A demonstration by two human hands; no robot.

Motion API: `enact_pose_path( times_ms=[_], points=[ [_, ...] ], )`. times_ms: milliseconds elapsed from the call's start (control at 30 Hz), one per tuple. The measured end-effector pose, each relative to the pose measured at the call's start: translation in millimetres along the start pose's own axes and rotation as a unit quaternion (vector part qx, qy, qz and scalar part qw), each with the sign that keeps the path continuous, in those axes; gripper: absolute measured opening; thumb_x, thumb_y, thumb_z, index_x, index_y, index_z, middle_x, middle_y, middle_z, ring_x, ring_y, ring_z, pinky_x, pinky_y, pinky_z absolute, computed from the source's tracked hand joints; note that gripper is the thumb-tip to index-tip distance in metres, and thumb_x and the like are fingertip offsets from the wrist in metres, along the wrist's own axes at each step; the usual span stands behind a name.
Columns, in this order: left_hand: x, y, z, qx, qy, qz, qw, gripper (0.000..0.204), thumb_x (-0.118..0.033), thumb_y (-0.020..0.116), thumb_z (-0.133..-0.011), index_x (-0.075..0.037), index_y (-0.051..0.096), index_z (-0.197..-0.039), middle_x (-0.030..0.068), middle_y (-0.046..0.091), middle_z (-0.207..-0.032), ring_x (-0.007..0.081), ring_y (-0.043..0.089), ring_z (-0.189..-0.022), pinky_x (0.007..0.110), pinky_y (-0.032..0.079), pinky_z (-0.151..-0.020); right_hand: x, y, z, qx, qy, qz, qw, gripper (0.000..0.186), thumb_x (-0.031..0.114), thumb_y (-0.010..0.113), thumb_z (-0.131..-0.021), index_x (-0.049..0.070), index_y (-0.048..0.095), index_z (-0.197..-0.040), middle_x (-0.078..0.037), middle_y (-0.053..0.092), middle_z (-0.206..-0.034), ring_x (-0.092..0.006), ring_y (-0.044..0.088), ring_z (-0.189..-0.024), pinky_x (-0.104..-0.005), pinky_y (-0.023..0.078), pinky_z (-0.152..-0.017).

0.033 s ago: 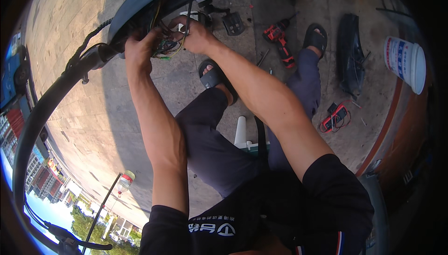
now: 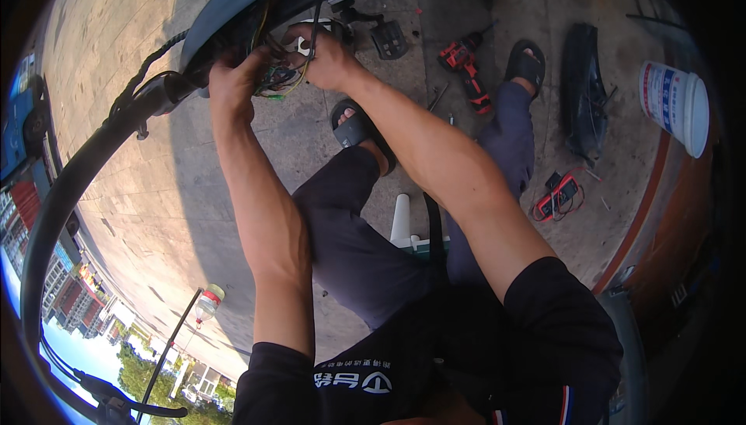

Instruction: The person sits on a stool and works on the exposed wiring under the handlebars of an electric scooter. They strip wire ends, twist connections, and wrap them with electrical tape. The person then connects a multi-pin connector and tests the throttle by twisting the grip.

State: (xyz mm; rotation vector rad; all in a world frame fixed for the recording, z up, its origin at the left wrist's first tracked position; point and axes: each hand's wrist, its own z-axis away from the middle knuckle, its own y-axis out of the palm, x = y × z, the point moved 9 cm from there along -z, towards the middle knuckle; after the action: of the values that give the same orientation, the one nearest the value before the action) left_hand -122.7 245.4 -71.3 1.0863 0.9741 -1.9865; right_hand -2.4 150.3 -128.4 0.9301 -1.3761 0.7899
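A tangle of thin wires (image 2: 277,79) in several colours spills from the underside of a dark vehicle body panel (image 2: 233,7) at the upper left. My left hand (image 2: 233,83) is closed on the wires at their left side, its thumb pointing toward the other hand. From the right, my right hand (image 2: 328,61) reaches in with bent fingers and pinches wires too. A black cable (image 2: 316,13) hangs down in front of the right hand's fingers. The fingertips of both hands are partly hidden among the wires and in the panel's shadow.
Black handlebar tubing (image 2: 47,215) curves down the left, with a brake lever (image 2: 159,409). On the paving lie a red cordless drill (image 2: 465,67), a red multimeter (image 2: 558,196) with leads, a black plastic cover (image 2: 583,91) and a pedal (image 2: 388,40). A white bucket (image 2: 672,102) sits far right.
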Motion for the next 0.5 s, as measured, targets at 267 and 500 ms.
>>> enact_pose_path(
  times_ms=[267,500],
  points=[
    [-10,-1,4,0.011,0.025,-0.056,0.998,0.05,-0.012,0.077,-0.077,0.01,0.06,-0.119,0.0113,0.068,-0.102,0.0172,0.063,-0.086,0.029,0.049,-0.078,21,6,-7,0.039,-0.039,0.114,0.992,0.021,0.011,0.07,-0.084,0.008,0.072,-0.105,-0.011,0.072,-0.102,-0.0286,0.068,-0.098,-0.0357,0.053,-0.084],
    [-15,0,11,0.036,0.04,0.012,0.998,0.049,-0.006,0.073,-0.079,0.01,0.057,-0.123,0.0143,0.068,-0.111,0.0194,0.064,-0.096,0.031,0.05,-0.085,2,2,-5,-0.01,0.064,0.023,0.998,0.02,0.016,0.072,-0.087,0.003,0.071,-0.102,-0.011,0.071,-0.094,-0.0216,0.068,-0.086,-0.0328,0.052,-0.077]
  ],
)
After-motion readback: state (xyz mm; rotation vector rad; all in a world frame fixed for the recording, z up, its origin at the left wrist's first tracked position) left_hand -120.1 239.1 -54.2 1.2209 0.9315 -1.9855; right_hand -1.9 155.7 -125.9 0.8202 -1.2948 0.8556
